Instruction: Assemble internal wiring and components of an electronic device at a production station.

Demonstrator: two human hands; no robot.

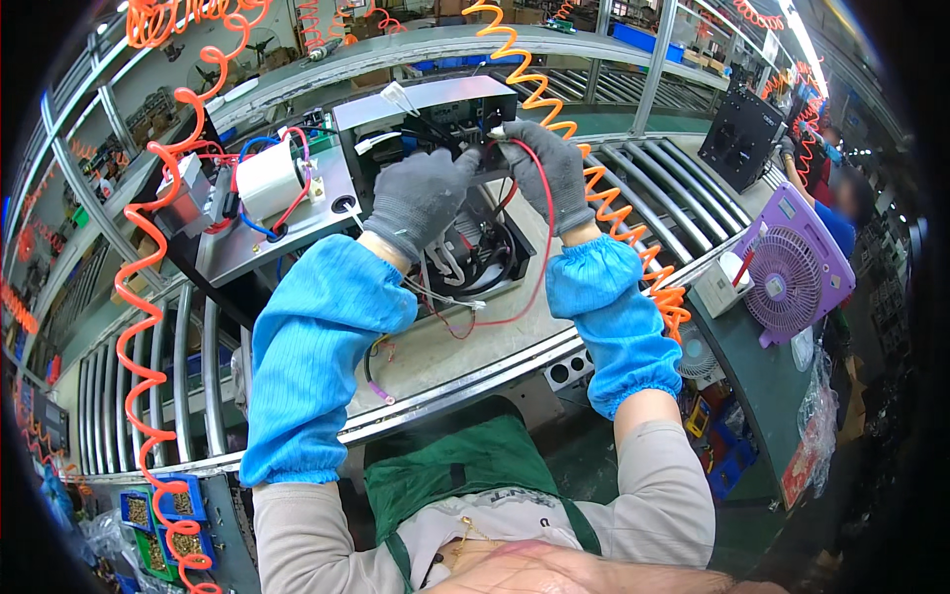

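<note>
- Metal housing (426,100), at twelve o'clock: much of its interior is hidden behind the gloved hands and too dark to sort out.
- Left hand (421,201), near twelve: the fingers are bent and close together, tips among dark leads at the opening; I cannot tell whether they pinch anything.
- Right hand (552,180), at one o'clock: thumb and forefinger pinch the upper end of a red wire (547,259) – exact contact is partly hidden.
- Black cables (503,259) lie bunched below the hands, their far ends lost in shadow.
- White cylinder (267,185), at ten, sits on a metal panel.
- One orange coiled hose (170,435) hangs at nine, crossing the rollers; another (676,302) drops just beside the right forearm.
- Purple fan (787,272), at three – it partly blocks a blurred co-worker.
- Black box (742,139), at two, stands on rollers.
- Small-parts bins (205,544), at eight, are partly covered by hose.
</note>
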